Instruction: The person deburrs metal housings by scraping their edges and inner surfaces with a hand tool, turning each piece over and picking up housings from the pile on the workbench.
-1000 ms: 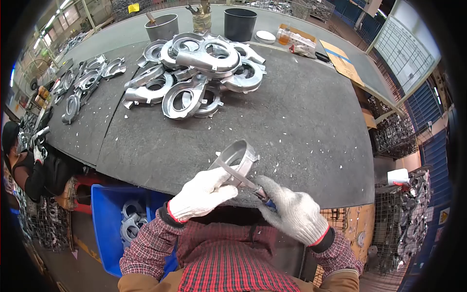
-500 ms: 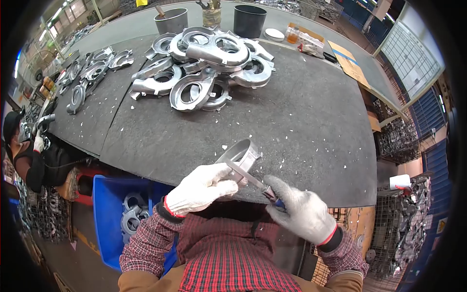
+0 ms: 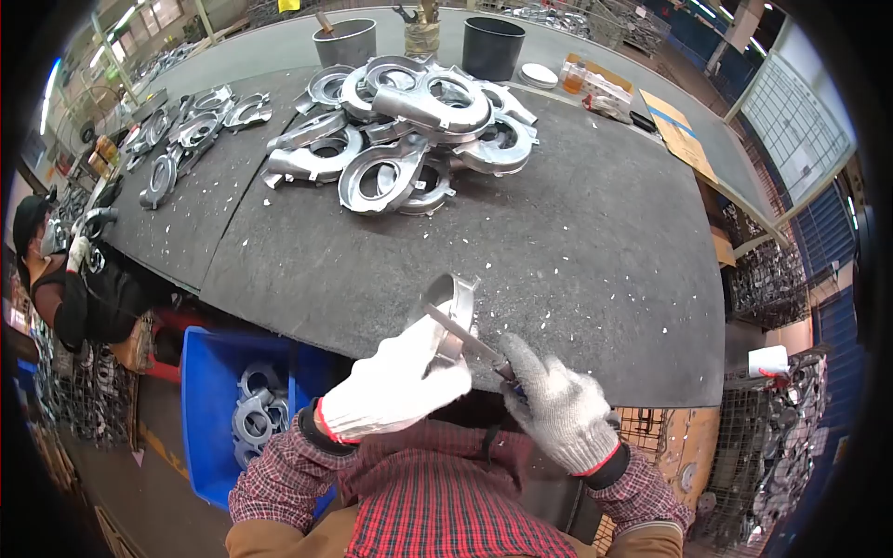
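Observation:
My left hand (image 3: 395,383), in a white knit glove, grips a silvery ring-shaped metal casting (image 3: 453,299) above the front edge of the table. In my gloved right hand (image 3: 560,409) is a flat metal file (image 3: 470,340), its handle mostly covered by the fingers. The file's blade crosses the near side of the casting, against or very close to its rim. A heap of similar castings (image 3: 409,121) lies on the dark tabletop (image 3: 577,242) farther back.
More castings (image 3: 191,130) lie at the far left. A blue bin (image 3: 200,409) holding castings stands below the table at left. Buckets (image 3: 493,48) and a cardboard sheet (image 3: 677,135) are at the back. A co-worker (image 3: 70,279) sits at far left. Wire cages (image 3: 772,446) stand at right.
The casting has turned more upright in my left hand. My right hand and the file have shifted slightly left. The view has swung a little, moving the background rightward.

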`<state>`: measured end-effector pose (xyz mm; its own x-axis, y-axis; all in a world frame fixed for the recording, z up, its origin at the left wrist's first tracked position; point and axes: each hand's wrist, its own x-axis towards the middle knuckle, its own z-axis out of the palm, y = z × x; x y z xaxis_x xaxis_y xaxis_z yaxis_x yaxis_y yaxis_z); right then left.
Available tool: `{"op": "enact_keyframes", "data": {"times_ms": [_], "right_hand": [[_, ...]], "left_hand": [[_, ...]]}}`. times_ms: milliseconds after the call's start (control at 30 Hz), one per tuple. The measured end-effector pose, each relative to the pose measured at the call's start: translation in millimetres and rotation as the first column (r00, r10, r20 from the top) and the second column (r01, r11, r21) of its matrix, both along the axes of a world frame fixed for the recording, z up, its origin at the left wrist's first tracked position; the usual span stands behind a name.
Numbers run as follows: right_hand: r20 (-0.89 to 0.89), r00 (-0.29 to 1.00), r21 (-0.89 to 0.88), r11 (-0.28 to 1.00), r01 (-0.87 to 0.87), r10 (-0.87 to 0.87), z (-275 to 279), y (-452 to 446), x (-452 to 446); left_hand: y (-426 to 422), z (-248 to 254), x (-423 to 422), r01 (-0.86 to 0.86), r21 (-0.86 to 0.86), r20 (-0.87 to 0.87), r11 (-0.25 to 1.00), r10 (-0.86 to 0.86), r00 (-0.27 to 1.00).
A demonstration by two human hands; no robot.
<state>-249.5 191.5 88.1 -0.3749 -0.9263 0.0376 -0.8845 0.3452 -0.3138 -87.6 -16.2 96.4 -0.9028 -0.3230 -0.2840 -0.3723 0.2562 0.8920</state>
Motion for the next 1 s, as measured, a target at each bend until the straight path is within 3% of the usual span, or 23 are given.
{"op": "enact_keyframes", "data": {"times_ms": [33, 100, 300, 500, 533, 767, 867, 933, 1000], "right_hand": [[0.001, 1.0, -0.003, 1.0, 0.009, -0.009, 2.5, -0.9, 0.1], [-0.12, 0.991, 0.021, 0.998, 0.062, -0.059, 10.2, -1.9, 0.5], [-0.195, 0.979, 0.06, 0.996, 0.065, -0.052, 12.7, 1.5, -8.7], [-0.042, 0.999, 0.012, 0.999, 0.032, -0.031, 10.3, 2.8, -16.3], [-0.056, 0.998, 0.038, 0.999, -0.002, 0.004, 10.5, 4.6, -15.7], [-0.053, 0.999, 0.093, 0.996, -0.003, 0.008, 14.7, -0.5, -18.2], [0.039, 0.999, 0.148, 0.989, -0.009, 0.003, 24.5, -2.3, -24.7], [0.443, 0.896, 0.137, 0.986, -0.092, 0.022, 34.2, -4.2, -31.7], [0.52, 0.854, 0.204, 0.967, -0.155, 0.027, 39.0, -5.1, -34.8]], "left_hand": [[-2.8, -0.6, -3.1, 0.009, -0.003, 0.001, 1.0, -0.009, 1.0], [-4.5, -5.7, -6.1, -0.022, 0.172, -0.041, 0.985, 0.029, 0.999], [-2.4, -27.2, -6.2, -0.052, 0.192, -0.078, 0.98, 0.068, 0.995], [-13.8, -13.8, -9.7, -0.05, 0.383, -0.091, 0.923, 0.091, 0.992], [-14.1, -13.0, -8.8, -0.049, 0.464, -0.069, 0.885, 0.092, 0.993], [-14.7, -28.2, -8.4, -0.068, 0.577, -0.108, 0.814, 0.159, 0.981], [-14.8, -29.4, -8.4, -0.068, 0.604, -0.112, 0.794, 0.169, 0.979], [-16.6, -28.6, -9.9, -0.088, 0.634, -0.081, 0.769, 0.179, 0.98], [-16.9, -29.3, -7.2, -0.089, 0.649, -0.067, 0.756, 0.173, 0.983]]}}
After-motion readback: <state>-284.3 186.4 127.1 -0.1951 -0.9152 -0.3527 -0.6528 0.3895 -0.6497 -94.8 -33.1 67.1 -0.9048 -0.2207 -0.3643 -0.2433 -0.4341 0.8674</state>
